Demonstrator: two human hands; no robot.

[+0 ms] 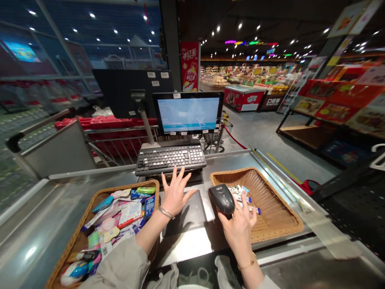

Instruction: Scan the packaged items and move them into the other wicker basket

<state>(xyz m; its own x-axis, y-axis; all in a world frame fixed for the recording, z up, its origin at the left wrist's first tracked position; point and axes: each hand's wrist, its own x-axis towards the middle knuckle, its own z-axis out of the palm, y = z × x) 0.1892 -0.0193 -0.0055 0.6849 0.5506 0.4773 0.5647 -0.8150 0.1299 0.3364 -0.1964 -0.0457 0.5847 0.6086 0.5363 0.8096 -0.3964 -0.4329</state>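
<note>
Red and yellow shelf displays and a red freezer stand on the supermarket floor beyond the checkout, with a shopping cart right behind it. Across the steel surface sit two woven baskets. The left basket is heaped with small packaged goods, and the right basket holds only a few small packets near its left side. Between them, farther back, a monitor glows above a black keyboard, and a dark flat pad lies on the surface in front of the keyboard.

The left hand hovers over that pad, its grip wide open with the fingers spread, holding nothing, fingertips just short of the keyboard. The right hand has its grip closed around a black barcode scanner, held over the right basket's near corner, just beside the packets. A silver bangle circles the left wrist, and a thin gold bracelet circles the right.
</note>
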